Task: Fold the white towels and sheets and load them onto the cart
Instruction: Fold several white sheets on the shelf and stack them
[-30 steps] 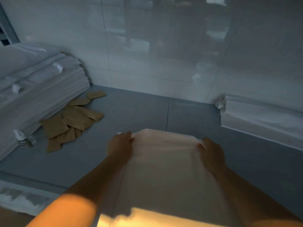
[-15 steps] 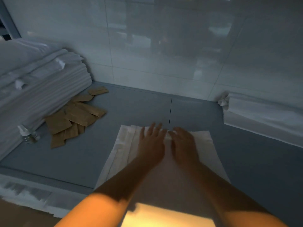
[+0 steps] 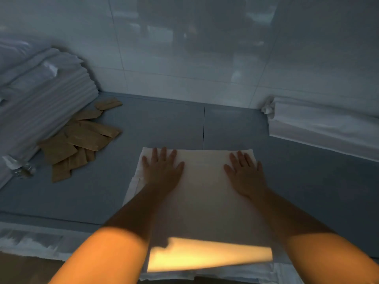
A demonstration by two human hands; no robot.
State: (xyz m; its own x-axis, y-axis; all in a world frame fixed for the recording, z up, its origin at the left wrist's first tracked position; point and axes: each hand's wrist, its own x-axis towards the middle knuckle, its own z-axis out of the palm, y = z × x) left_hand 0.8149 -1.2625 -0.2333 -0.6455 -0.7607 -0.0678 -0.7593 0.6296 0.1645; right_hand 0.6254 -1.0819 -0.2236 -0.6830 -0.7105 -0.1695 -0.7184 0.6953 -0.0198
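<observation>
Both hands lie flat, fingers straight, grasping nothing: left hand (image 3: 163,171) and right hand (image 3: 245,174) press the folded white cloth sheet's (image 3: 202,181) far corners, its long axis running toward the person.

Folded white sheet (image 3: 203,181) lies flat on grey table (image 3: 123,181), centre frame. Left hand (image 3: 164,171) flat on its 10 o'clock corner, fingers spread; right hand (image 3: 245,173) flat at 2 o'clock. Stack of folded linens (image 3: 41,103) at 9 o'clock, brown paper packets (image 3: 82,138) beside it. Another folded white pile (image 3: 328,124) at 3 o'clock, against tiled wall (image 3: 184,58).
</observation>
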